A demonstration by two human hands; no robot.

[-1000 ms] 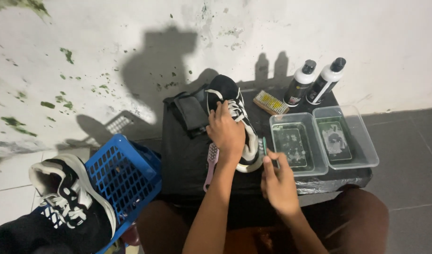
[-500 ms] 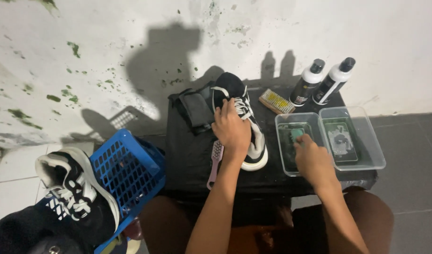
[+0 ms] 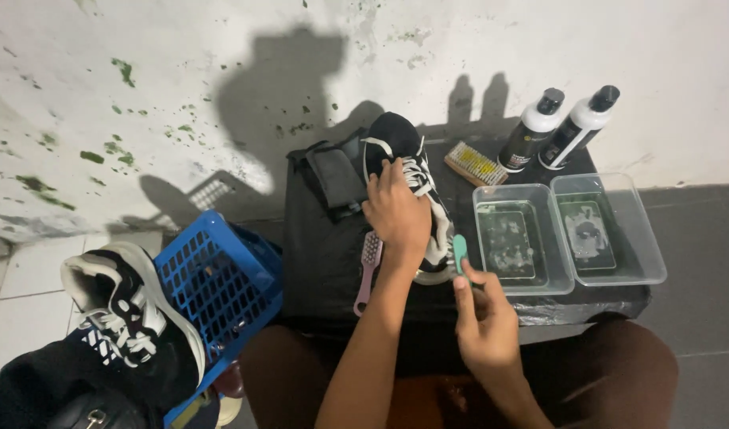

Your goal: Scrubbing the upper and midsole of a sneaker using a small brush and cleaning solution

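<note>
The person's left hand [image 3: 396, 213] lies palm-down on a black low-top sneaker with white laces and a white sole [image 3: 408, 171], which rests lengthwise near the middle of a small table covered in black plastic sheeting [image 3: 321, 262]. The fingers are spread over the laces and tongue, pressing the shoe down rather than pinching it. The right hand [image 3: 482, 322] hovers at the table's near edge, its fingers curled around the handle of a small teal brush [image 3: 460, 253], whose head points up just beside the shoe's heel — whether it touches the sole cannot be told.

A pink-handled brush [image 3: 368, 270] lies on the sheeting just left of the left wrist, and a wooden scrub brush with pale bristles [image 3: 476, 163] sits behind the shoe. To the right stand two clear plastic tubs holding greenish water [image 3: 567, 230], touching side by side, with two black-and-white bottles [image 3: 557, 127] against the wall behind them. A blue plastic basket [image 3: 214, 278] stands on the floor at left, with a second black-and-white sneaker [image 3: 134, 310] beside it.

The likely risks come from crowding. The nearer tub sits close to the right hand, so a wide elbow swing could knock it and spill water over the sheeting. The shoe is only pressed from above — a hard stroke at the heel could make it slide on the slick plastic.
</note>
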